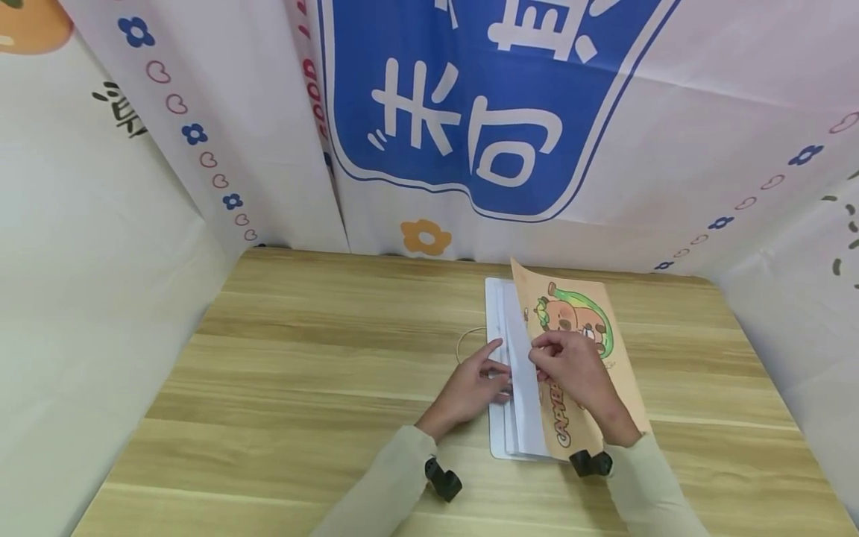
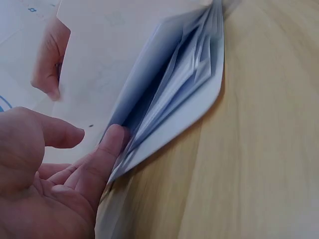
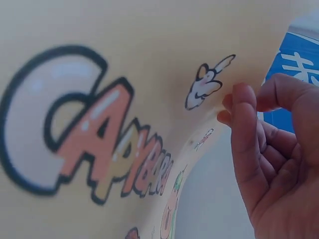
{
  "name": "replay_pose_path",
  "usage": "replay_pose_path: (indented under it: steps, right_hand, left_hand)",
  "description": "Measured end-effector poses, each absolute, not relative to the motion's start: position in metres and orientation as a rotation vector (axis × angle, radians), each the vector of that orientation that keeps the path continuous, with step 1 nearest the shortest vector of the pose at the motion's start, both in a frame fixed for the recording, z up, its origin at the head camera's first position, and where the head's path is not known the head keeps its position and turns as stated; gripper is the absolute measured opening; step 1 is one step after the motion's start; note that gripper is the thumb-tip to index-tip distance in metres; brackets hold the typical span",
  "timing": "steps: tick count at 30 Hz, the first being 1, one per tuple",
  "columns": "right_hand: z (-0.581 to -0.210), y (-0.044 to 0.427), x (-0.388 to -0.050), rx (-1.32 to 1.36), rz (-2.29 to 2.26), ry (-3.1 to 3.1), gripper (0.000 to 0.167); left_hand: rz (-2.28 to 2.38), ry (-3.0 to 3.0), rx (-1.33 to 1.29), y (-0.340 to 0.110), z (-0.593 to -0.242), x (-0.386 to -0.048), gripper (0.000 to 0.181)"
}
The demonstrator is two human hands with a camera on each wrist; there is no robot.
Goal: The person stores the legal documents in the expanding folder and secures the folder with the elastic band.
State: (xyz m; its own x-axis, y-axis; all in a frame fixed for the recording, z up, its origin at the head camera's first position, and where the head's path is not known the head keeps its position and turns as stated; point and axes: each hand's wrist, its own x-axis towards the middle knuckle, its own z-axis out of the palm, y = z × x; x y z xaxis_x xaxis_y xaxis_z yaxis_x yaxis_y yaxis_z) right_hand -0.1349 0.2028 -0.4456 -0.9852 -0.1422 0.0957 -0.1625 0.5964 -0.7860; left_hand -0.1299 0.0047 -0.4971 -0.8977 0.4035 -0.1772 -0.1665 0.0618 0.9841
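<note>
A tan folder (image 1: 627,380) with capybara drawings and "CAPYBARA" lettering lies at the right of the table, its front cover lifted at the left edge. The right hand (image 1: 576,365) pinches that cover edge between thumb and fingers, also visible in the right wrist view, where the cover (image 3: 164,64) bends. At the folder's opening, the left hand (image 1: 473,384) touches the edge with extended fingers, its thumb apart. White and clear sheets (image 2: 194,64) show inside, in the left wrist view. Fingertips of the left hand partly cover the lower sheets there.
A thin cord loop (image 1: 459,347) sticks out from the folder's left side onto the wooden table (image 1: 322,373). Behind the table hangs a white cloth (image 1: 604,149) with a blue printed panel. Pale cloth walls stand on both sides.
</note>
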Motion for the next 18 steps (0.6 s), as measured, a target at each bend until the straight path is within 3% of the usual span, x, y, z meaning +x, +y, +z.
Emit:
replay_pose_path:
  steps: [7, 18]
  right_hand:
    - [-0.454, 0.196, -0.136, 0.395, 1.142, -2.816, 0.012]
    - [-0.457, 0.202, -0.134, 0.375, 1.081, -2.909, 0.015]
  left_hand:
    - [1.843, 1.995, 0.269, -0.005, -0.496, -0.13, 0.051]
    - [1.794, 2.079, 0.306, -0.013, -0.491, -0.128, 0.046]
